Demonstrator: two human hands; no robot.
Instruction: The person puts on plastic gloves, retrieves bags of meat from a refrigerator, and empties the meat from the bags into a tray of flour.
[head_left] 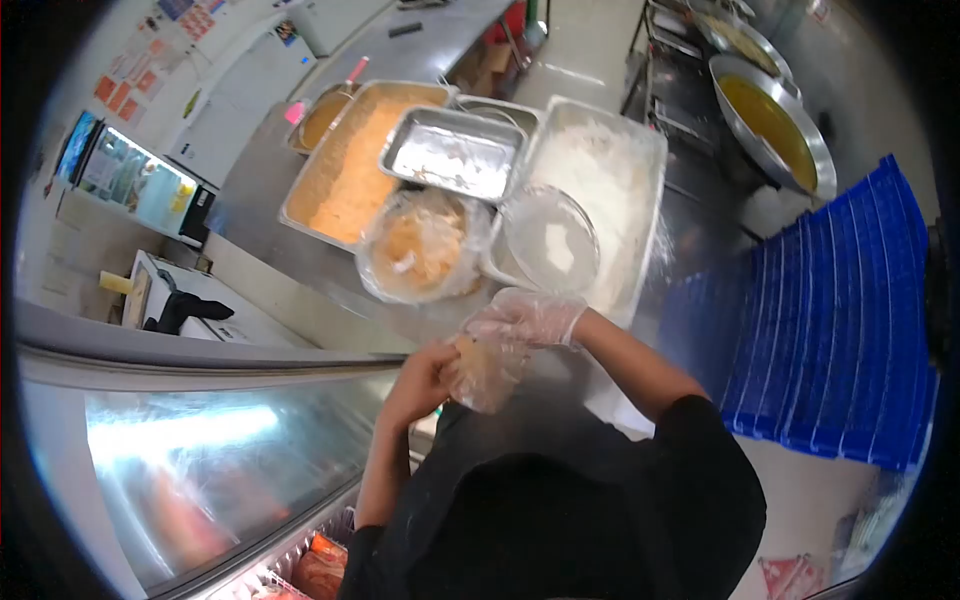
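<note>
My left hand is bare and closed on a piece of crumpled clear plastic in front of my chest; I cannot tell whether this is a glove or a bag. A clear disposable glove covers my right hand, whose fingers are bent over the top of the same plastic. Just beyond both hands, a plastic-lined bowl holds orange-brown food. A round mesh sieve rests over the near side of a large metal pan of white powder, probably flour.
A long pan of orange crumbs and a smaller metal tray stand on the steel table. Blue stacked crates are at right, below a wide pan of yellow liquid. A glass-topped chest is close on my left.
</note>
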